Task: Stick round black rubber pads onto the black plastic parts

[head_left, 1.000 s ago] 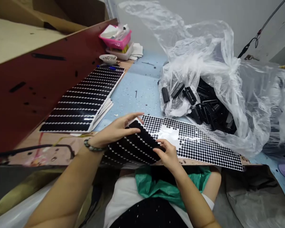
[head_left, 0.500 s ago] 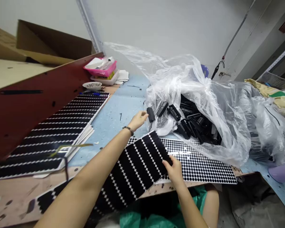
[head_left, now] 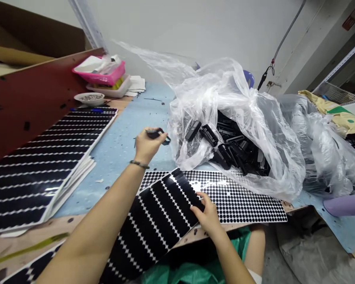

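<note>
My left hand is closed round a black plastic part, lifted above the blue table cover. My right hand pinches the right edge of a sheet of black stickers with wavy white gaps between the rows. That sheet slants across the table's front edge, partly hidden under my left forearm. Beneath it lies a white sheet of black dots. Behind the sheets, a clear plastic bag gapes, showing a heap of black plastic parts; a few lie at its mouth.
More black sticker sheets are stacked at the left, beside a dark red board. A white dish of small pieces and a pink basket stand at the back left. A purple bottle-like object lies at the right.
My left hand has taken a black plastic part from the bag's mouth and moved left with it. My right hand stays at the sheet's edge. The view has shifted slightly.
</note>
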Tool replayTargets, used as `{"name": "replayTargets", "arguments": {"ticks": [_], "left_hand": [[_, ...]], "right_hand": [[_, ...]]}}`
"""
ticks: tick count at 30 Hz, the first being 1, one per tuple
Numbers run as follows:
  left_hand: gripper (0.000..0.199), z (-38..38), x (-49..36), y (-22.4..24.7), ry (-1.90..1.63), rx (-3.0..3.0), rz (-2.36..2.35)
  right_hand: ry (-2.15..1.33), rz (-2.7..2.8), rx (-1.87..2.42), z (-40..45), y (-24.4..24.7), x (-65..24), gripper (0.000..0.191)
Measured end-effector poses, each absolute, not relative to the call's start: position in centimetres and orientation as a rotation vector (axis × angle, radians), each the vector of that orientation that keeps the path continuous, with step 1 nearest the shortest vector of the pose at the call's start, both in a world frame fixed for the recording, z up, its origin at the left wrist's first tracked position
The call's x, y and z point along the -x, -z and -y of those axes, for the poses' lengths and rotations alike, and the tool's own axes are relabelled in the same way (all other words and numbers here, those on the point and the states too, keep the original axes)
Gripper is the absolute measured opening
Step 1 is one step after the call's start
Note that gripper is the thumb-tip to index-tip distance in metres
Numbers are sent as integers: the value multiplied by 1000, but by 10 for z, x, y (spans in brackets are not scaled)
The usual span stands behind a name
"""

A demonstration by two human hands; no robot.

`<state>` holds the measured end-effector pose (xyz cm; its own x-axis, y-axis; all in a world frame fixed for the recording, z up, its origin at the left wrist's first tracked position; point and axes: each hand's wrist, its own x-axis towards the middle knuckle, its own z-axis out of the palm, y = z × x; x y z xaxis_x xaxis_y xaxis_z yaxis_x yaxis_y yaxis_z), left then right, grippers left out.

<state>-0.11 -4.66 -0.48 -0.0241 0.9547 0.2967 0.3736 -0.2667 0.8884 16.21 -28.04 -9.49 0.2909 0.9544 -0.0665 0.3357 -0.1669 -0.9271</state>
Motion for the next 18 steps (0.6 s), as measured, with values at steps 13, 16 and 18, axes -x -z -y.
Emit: {"name": "replayTargets", "arguments": {"ticks": [13,16,18], "left_hand": [[20,25,-28,25,-349,-1825,-1191],[17,8,5,37,-499,-1830,-1279],[20,5,28,40,-638,-1823,-1270]], "right_hand": [[-927,1287,1682,306,86,-162,35],[-857,1217,1696,305,90,-163,34],[-830,1157,1716,298,93,-161,37]]}}
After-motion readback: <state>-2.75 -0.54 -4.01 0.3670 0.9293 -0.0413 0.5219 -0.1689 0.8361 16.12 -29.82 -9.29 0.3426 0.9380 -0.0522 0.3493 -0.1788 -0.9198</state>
